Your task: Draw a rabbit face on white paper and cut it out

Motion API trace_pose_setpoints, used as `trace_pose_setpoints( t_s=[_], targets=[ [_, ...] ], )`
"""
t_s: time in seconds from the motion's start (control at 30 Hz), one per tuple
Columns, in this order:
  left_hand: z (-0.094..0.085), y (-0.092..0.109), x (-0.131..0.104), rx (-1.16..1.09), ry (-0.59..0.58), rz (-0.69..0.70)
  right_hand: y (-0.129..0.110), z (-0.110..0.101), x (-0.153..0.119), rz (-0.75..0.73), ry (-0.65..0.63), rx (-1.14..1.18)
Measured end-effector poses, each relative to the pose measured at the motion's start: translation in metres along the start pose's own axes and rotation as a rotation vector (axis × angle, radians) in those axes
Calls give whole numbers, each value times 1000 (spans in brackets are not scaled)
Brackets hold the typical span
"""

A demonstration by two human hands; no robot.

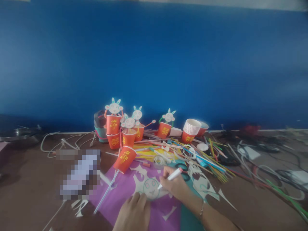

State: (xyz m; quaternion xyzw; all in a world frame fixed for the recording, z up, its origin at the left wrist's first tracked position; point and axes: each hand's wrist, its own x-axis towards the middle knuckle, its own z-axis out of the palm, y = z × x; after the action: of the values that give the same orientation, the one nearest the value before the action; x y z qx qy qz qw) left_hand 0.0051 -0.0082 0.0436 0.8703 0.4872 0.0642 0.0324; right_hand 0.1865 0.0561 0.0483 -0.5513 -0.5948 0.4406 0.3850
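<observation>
My right hand (172, 181) is closed around a white marker (174, 175) with a pinkish-red end. Its tip touches white paper (138, 183) beside a round face drawn in green with pink eyes. My left hand (134, 210) lies at the lower left edge of that paper, fingers flat and close together, pressing on it. Under the paper is a purple sheet (166, 221), with a teal sheet (191, 218) to its right. A red paper cup (125, 159) with a straw (106, 192) lies tilted on the purple sheet, left of the drawing.
Behind stand red cups (113, 125) with paper animal figures, and a cup stack (190, 130). Straws and sticks (216, 166), a tape roll (158, 160), black-handled scissors (184, 171) and paper scraps (202, 183) lie around. Cables (255, 173) run at the right; a blurred-out object (80, 173) lies left.
</observation>
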Motion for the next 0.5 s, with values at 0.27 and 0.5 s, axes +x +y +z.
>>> trace_pose_setpoints(
  t_s=[0.27, 0.5],
  targets=[
    [2, -1, 0, -23, -20, 3, 9, 2, 0, -31, 0, -47],
    [-1, 0, 1, -15, -50, 4, 11, 1, 2, -39, -6, -38]
  ],
)
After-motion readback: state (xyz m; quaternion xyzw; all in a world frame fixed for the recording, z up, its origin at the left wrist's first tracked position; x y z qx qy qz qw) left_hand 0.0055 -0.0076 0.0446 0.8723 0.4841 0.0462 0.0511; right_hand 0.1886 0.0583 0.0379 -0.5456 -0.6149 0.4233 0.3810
